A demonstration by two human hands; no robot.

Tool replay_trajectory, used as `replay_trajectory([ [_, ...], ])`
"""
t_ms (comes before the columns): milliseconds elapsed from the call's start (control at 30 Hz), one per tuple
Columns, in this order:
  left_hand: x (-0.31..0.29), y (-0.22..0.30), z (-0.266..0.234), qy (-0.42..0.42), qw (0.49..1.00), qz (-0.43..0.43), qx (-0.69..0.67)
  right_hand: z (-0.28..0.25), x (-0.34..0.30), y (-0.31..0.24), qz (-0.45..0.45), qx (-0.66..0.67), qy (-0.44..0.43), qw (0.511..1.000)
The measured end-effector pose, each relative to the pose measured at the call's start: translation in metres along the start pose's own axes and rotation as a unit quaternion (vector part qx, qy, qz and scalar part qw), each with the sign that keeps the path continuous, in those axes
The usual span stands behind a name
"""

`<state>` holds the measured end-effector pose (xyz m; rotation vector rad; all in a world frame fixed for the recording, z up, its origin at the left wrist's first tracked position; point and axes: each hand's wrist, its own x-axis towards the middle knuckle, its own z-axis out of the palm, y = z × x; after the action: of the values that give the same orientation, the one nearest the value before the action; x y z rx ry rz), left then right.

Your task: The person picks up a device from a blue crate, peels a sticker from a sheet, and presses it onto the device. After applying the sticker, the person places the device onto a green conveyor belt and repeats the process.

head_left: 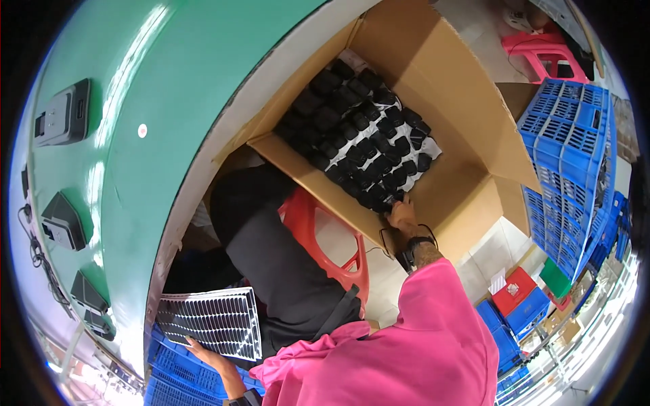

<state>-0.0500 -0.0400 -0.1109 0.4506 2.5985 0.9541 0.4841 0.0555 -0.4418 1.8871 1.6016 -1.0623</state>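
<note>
My left hand (pixel 205 354) grips the lower edge of a panel (pixel 210 321) that looks like a thin solar panel, dark with white grid lines and pale borders; more than one sheet seems stacked there. It lies beside my leg, above blue crates. My right hand (pixel 403 215) reaches over the near side of an open cardboard box (pixel 467 203). Its fingers are closed at a black piece (pixel 381 197) in the nearest part of the load. Many small black pieces (pixel 359 122) sit in rows on white sheeting inside the box. The right fingertips are partly hidden.
A green table (pixel 183 61) curves along the left, carrying several black devices (pixel 64 220) and a cable (pixel 40 250). Under the box stands a red stool (pixel 352 254). Blue crates (pixel 565 169) are stacked at right, others (pixel 176 379) at lower left. A pink stool (pixel 542 51) stands behind.
</note>
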Motion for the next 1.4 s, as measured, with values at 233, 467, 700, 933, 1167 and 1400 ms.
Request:
replay_trajectory([
  [233, 0.01, 0.005, 0.009, -0.026, 0.996, -0.046, -0.065, -0.048, 0.03, 0.055, 0.131, 0.04, 0.29, 0.947],
  [467, 0.022, -0.036, -0.023, -0.025, 0.992, -0.067, -0.1, -0.102, 0.102, 0.121, -0.023, 0.127, 0.107, 0.986],
  [700, -0.016, 0.016, 0.017, -0.036, 0.997, 0.062, 0.032, -0.157, 0.063, 0.077, -0.012, 0.196, 0.317, 0.928],
  [933, -0.047, 0.039, -0.003, -0.037, 0.987, 0.153, -0.016, -0.251, -0.144, -0.253, -0.412, 0.33, 0.178, 0.83],
  [1167, -0.047, 0.042, -0.042, 0.071, 0.964, 0.257, 0.007, -0.157, -0.187, -0.389, -0.443, 0.414, -0.251, 0.754],
  [1400, 0.115, 0.122, -0.085, 0.243, 0.88, 0.405, 0.05, -0.153, -0.262, -0.394, -0.455, 0.344, -0.043, 0.82],
])
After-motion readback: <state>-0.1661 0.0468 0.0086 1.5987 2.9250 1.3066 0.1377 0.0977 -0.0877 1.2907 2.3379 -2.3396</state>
